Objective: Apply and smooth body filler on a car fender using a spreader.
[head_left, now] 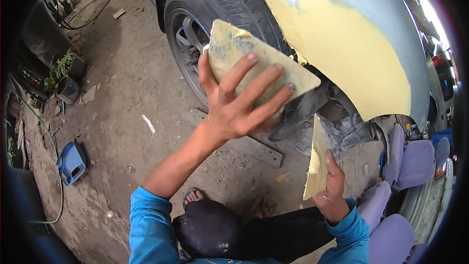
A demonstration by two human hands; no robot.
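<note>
My left hand (239, 102) reaches up in front of the tyre, its fingers spread across a flat, stiff putty board (229, 46) smeared with dried filler. Its thumb is mostly hidden. Lower down on the right, my right hand (333, 186) grips a thin putty spreader (319, 139) by its lower end, with a yellow dab of filler (315, 161) on its face. Beyond both hands, a broad coat of pale yellow filler (347, 49) covers part of the car's grey-blue fender (415, 54) around the wheel arch. Neither the board nor the spreader visibly touches the filler coat.
A black tyre (220, 0) on an alloy wheel stands beside the fender. On the ground lie a wooden plank (259, 151) and a blue plastic container (72, 164) by a green hose (41, 112). Purple seats (415, 164) stand at the right; potted plants (66, 66) at the left.
</note>
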